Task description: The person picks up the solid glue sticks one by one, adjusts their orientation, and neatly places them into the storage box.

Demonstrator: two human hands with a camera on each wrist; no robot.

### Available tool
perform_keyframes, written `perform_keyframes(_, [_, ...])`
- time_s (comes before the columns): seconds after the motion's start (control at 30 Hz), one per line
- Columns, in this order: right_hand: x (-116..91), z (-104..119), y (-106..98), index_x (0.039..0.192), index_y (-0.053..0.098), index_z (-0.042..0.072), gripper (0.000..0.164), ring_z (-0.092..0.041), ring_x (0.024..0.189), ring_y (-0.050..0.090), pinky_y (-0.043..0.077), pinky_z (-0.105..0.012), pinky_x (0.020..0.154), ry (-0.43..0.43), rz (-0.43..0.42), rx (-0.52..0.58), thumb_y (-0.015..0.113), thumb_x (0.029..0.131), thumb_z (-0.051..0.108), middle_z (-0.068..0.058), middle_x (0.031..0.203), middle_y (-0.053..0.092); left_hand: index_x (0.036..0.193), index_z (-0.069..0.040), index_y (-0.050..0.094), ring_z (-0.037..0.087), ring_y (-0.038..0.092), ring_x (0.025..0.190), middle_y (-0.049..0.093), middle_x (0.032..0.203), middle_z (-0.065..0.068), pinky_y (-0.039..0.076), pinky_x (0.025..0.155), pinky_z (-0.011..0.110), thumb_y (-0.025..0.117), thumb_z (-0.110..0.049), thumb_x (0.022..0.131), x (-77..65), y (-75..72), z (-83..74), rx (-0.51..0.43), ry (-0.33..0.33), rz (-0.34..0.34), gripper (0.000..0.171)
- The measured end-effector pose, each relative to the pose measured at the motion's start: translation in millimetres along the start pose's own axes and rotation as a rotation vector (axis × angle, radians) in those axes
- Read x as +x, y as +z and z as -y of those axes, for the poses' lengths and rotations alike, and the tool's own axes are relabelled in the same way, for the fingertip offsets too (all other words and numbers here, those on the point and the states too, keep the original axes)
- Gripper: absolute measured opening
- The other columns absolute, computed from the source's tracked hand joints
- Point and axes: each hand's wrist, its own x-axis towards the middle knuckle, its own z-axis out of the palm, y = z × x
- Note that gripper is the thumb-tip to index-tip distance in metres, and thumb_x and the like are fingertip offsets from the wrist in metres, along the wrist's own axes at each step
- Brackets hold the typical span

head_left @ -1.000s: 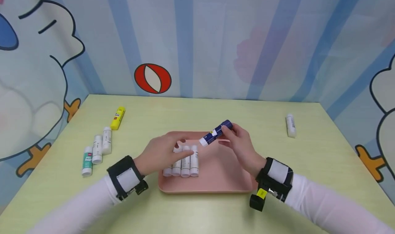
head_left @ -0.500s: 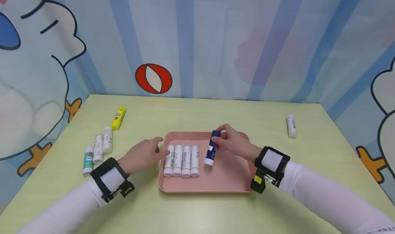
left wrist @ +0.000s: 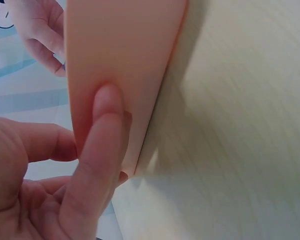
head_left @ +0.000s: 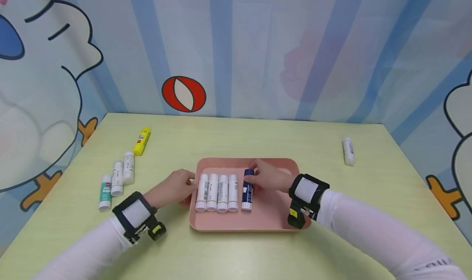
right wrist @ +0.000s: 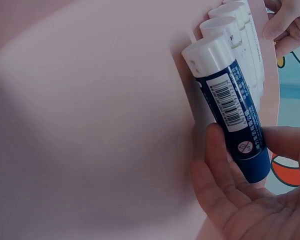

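Observation:
My right hand (head_left: pixel 271 176) pinches a dark blue glue stick (head_left: pixel 247 196) with a white end, low over the pink tray (head_left: pixel 273 220). In the right wrist view the thumb and fingers hold the blue end of the stick, and its barcode faces the camera. To its left in the tray lie several white glue sticks (head_left: pixel 223 194) side by side, with a narrow gap before the blue one. At the tray's left side, my left hand (head_left: pixel 171 188) holds the edge. The left wrist view shows one finger (left wrist: pixel 107 102) pressed against the outer wall and another at the rim.
Left of the tray, a green-and-white glue stick (head_left: pixel 105 193), two white ones (head_left: pixel 117 178) and a yellow one (head_left: pixel 141 141) lie on the table (head_left: pixel 177 255). Another white stick (head_left: pixel 348 151) lies at the far right. A patterned curtain (head_left: pixel 250 50) stands behind the table.
My right hand has lowered the blue glue stick toward the white row and turned it from slanted to lengthwise. My left hand has moved from above the white sticks to the tray's left edge.

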Motion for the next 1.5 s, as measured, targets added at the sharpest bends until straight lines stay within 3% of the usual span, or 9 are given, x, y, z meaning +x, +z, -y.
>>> perform_keyframes(0.13, [4.7, 1.0, 2.3, 0.118, 0.047, -0.003, 0.03, -0.019, 0.074, 0.063, 0.051, -0.029, 0.066, 0.001, 0.022, -0.001, 0.059, 0.098, 0.017, -0.01, 0.086, 0.063, 0.115, 0.004, 0.061, 0.017, 0.061, 0.059, 0.062, 0.073, 0.008, 0.053, 0.055, 0.028, 0.053, -0.006, 0.098, -0.3, -0.1, -1.5, 0.002, -0.005, 0.0, 0.022])
perform_keyframes(0.3, [9.8, 5.3, 7.4, 0.113, 0.048, -0.002, 0.028, -0.02, 0.07, 0.064, 0.054, -0.031, 0.065, 0.022, 0.029, -0.022, 0.061, 0.097, 0.017, -0.01, 0.086, 0.063, 0.11, 0.003, 0.063, 0.017, 0.06, 0.058, 0.062, 0.072, 0.008, 0.052, 0.055, 0.028, 0.053, -0.006, 0.098, -0.9, -0.9, -2.9, 0.014, 0.001, 0.007, 0.018])
perform_keyframes(0.63, [15.4, 12.4, 13.1, 0.105, 0.052, 0.001, 0.023, -0.018, 0.063, 0.062, 0.052, -0.028, 0.06, 0.042, 0.028, -0.135, 0.063, 0.096, 0.019, -0.008, 0.079, 0.062, 0.11, 0.002, 0.064, 0.017, 0.061, 0.058, 0.062, 0.071, 0.008, 0.053, 0.055, 0.029, 0.053, -0.005, 0.097, 0.7, -0.3, -2.9, 0.0, -0.004, 0.011, 0.019])
perform_keyframes(1.03, [22.3, 7.9, 12.5, 0.108, 0.053, 0.001, 0.028, -0.018, 0.064, 0.061, 0.048, -0.026, 0.059, 0.044, 0.022, -0.153, 0.063, 0.096, 0.025, -0.008, 0.08, 0.063, 0.114, 0.003, 0.063, 0.018, 0.061, 0.057, 0.062, 0.07, 0.008, 0.053, 0.054, 0.028, 0.054, -0.004, 0.097, 1.0, -0.4, -4.1, -0.009, -0.028, 0.009, 0.021])
perform_keyframes(1.27, [10.1, 3.8, -20.7, 0.124, 0.05, -0.003, 0.04, -0.022, 0.081, 0.063, 0.047, -0.031, 0.072, -0.013, -0.039, -0.106, 0.057, 0.099, 0.027, -0.011, 0.084, 0.066, 0.116, 0.003, 0.062, 0.017, 0.06, 0.059, 0.062, 0.072, 0.008, 0.052, 0.055, 0.028, 0.054, -0.006, 0.097, 0.4, 0.4, -3.4, 0.009, -0.036, 0.0, 0.023])
perform_keyframes(1.5, [-8.1, -20.1, -76.0, 0.135, 0.042, -0.002, 0.05, -0.033, 0.103, 0.061, 0.048, -0.042, 0.087, -0.153, -0.182, -0.058, 0.054, 0.1, 0.031, -0.02, 0.12, 0.055, 0.117, 0.004, 0.063, 0.017, 0.06, 0.058, 0.062, 0.071, 0.008, 0.052, 0.055, 0.028, 0.053, -0.005, 0.097, 0.8, 0.0, -4.2, 0.014, -0.032, -0.001, 0.024])
